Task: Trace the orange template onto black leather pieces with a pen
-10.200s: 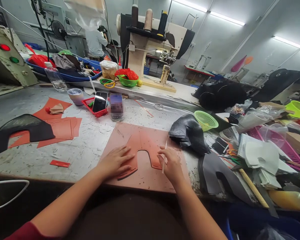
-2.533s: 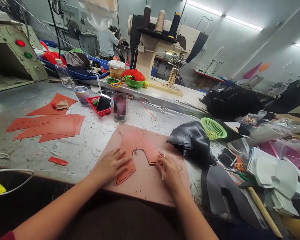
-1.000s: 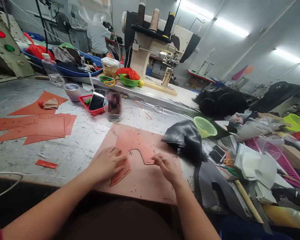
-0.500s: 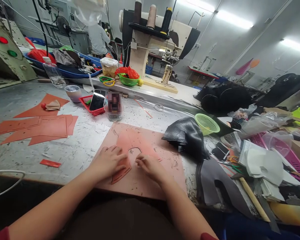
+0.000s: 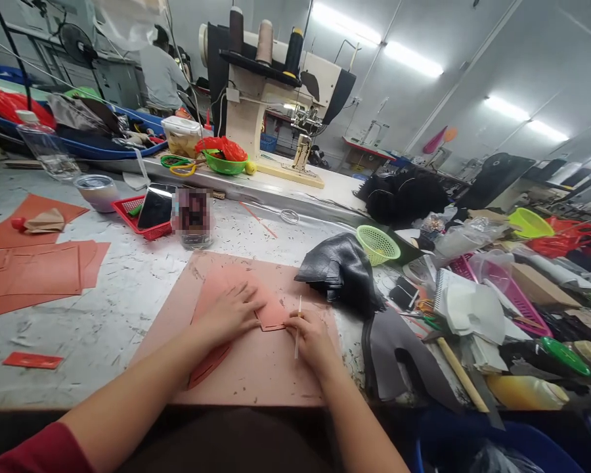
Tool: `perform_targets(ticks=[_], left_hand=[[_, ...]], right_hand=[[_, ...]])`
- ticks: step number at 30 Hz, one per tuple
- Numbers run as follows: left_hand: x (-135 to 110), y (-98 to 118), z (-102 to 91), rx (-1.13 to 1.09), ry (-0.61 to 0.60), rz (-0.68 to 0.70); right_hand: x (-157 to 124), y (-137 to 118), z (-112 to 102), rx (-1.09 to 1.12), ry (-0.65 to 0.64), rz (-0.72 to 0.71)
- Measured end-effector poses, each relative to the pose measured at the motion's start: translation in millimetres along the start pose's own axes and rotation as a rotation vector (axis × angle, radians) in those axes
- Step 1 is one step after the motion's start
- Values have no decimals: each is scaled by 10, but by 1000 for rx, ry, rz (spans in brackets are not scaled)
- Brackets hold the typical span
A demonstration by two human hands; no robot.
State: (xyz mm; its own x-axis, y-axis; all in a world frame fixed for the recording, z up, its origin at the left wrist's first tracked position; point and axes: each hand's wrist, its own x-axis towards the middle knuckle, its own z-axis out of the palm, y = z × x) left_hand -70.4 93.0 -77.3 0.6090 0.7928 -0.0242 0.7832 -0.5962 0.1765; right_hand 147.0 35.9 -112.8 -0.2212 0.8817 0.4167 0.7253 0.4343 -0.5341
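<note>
A pink cutting mat [image 5: 256, 374] lies at the table's near edge with an orange-red pattern piece [image 5: 226, 286] on it. My left hand [image 5: 229, 312] lies flat on that piece with its fingers spread, pressing it down. My right hand [image 5: 312, 338] is closed in a pinch round a thin white pen-like tool [image 5: 298, 318], held upright with its tip at the piece's right edge. A narrow leg of the piece [image 5: 207, 364] shows below my left wrist.
Orange-red sheets [image 5: 34, 269] lie at the left, with a small red strip [image 5: 32, 360] nearer. Behind the mat stand a jar [image 5: 193, 217] and a red basket with a phone [image 5: 150, 210]. Black leather pieces [image 5: 342, 266], a green basket [image 5: 378, 244] and clutter fill the right. A person works far behind.
My right hand, briefly at the piece's inner notch, has moved back to its right edge with the white tool upright again. The view has swung to the right.
</note>
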Motion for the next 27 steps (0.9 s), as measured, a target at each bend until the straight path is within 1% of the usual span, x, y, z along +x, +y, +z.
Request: perform_targets(ticks=[2, 5, 10, 12, 14, 17, 18, 19, 21, 24, 27], left_hand=[[-3, -20, 27, -5, 9, -1], [-19, -16, 4, -5, -6, -12], [-11, 3, -28, 6, 3, -5], [-2, 3, -30, 11, 0, -2], [5, 0, -30, 9, -15, -7], [9, -7, -25, -3, -19, -19], [8, -9, -23, -6, -11, -20], [7, -12, -19, -8, -1, -19], [3, -16, -12, -8, 15, -16], [1, -21, -2, 5, 30, -2], [3, -23, 13, 17, 52, 13]], right_hand=[[10, -6, -3, 10, 13, -18], [13, -22, -17, 20, 20, -10], [19, -67, -48, 21, -49, 54], [36, -62, -94, 75, -76, 73], [61, -37, -168, 170, -47, 110], [109, -3, -283, 289, 53, 177], [127, -4, -306, 311, 55, 195], [148, -15, -317, 325, 25, 206], [198, -69, -295, 326, -84, 222], [282, -214, -188, 268, -240, 228], [351, -338, -88, 262, -320, 217]])
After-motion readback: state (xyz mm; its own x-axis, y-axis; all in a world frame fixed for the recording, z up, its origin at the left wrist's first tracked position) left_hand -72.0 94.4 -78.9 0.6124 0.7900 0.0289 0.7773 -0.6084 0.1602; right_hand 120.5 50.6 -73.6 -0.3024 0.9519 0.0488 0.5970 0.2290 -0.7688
